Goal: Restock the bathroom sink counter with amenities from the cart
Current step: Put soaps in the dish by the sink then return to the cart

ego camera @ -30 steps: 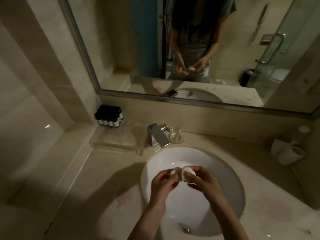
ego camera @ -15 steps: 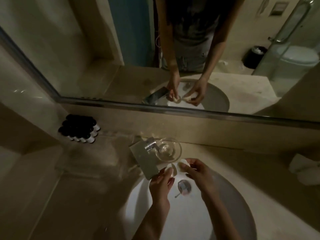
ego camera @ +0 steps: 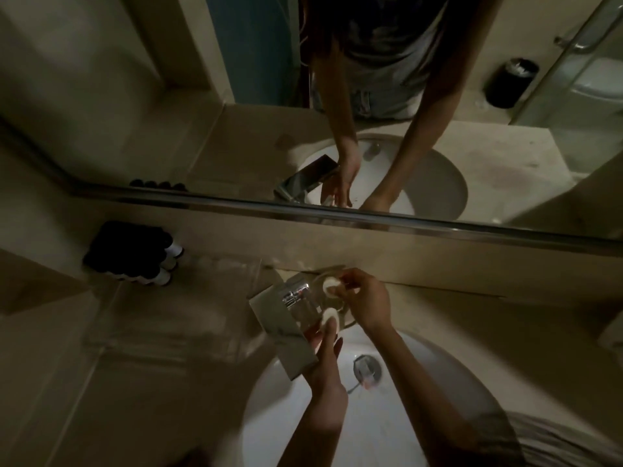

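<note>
The right hand (ego camera: 365, 298) pinches the far puck (ego camera: 327, 285) between thumb and curled fingertips. It holds it over the clear glass dish (ego camera: 349, 322) that sits on the counter (ego camera: 151, 399) behind the sink basin (ego camera: 421, 399). Whether the puck touches the glass cannot be told in the dim light. The left hand (ego camera: 325, 355) reaches up from below with its fingers closed on the near puck (ego camera: 329, 316), gripped at the fingertips at the dish's front edge, just right of the faucet (ego camera: 286, 328).

Both pucks look alike: small, round, flat and off-white, with a paler rim around the face. No label can be read. That makes 2 pucks, 1 in each hand, close together but not touching.

There is 1 glass dish and 1 square chrome faucet, its spout jutting over the white basin. In the bottom of the basin lies 1 metal drain (ego camera: 367, 367).

To the left, on a clear tray (ego camera: 202, 298) against the wall, stands a tight cluster of small black-capped bottles (ego camera: 131, 251). They are too dark and crowded to count. Above the counter, 1 mirror (ego camera: 168, 96) reflects both arms.
</note>
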A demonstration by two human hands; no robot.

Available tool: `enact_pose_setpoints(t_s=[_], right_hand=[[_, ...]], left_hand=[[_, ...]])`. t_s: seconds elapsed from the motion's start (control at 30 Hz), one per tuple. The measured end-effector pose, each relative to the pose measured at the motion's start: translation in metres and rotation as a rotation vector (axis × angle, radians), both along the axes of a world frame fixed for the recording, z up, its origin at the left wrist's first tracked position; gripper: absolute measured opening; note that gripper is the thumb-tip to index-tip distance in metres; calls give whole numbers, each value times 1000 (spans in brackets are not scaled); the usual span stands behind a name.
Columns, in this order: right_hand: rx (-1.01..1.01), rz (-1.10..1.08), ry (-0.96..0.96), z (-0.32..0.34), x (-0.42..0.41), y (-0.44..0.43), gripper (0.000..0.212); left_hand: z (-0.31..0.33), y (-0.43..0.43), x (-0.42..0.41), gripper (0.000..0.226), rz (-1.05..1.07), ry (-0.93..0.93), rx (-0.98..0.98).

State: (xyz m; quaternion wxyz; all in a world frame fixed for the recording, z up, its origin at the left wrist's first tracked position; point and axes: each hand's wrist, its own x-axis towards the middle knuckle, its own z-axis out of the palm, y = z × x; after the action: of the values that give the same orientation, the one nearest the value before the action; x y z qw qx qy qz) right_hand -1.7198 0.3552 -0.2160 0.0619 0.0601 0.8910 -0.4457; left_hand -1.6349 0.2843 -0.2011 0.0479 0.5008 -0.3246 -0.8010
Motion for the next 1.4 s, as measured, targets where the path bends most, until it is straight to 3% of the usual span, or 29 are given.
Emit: enact_pose_setpoints(t_s=[0.2,0.43,0.6,0.67,0.73,0.8,0.83,0.9,0.97,1.1,1.4], right_hand=[[75,72,178,-4,2,-3,20],[110,52,389,-11,10,-9,27],[34,39,310,-13,7,-6,27],[7,5,303,-11,10,-2,29],[-26,-43,287,-6,17,4,34],[-42,-104,247,-3,28,8,36],[-35,-115,217,-2,34,10,33],[37,-59,158,-4,46,11,22],[155,38,120,-5,58,8,24],[296,113,145,-6,61,1,29],[286,145,152,-7,56,-5,26]], left_hand=[[8,-4,-7,42,15,9,105],[-15,-10,-2,54,-46,45,115],[-17,-11,-1,55,-168,58,26],[-12,-10,-5,49,-68,34,68],[-17,-9,-8,62,-23,65,95],[-26,-7,-11,88,-74,58,0],[-28,-7,-12,87,-100,62,-33],[-38,-8,-15,60,-101,57,-64],[-46,-10,-17,49,-104,58,-92],[-45,-11,-21,54,-130,57,-142],[-42,-17,-5,50,-162,92,-186]])
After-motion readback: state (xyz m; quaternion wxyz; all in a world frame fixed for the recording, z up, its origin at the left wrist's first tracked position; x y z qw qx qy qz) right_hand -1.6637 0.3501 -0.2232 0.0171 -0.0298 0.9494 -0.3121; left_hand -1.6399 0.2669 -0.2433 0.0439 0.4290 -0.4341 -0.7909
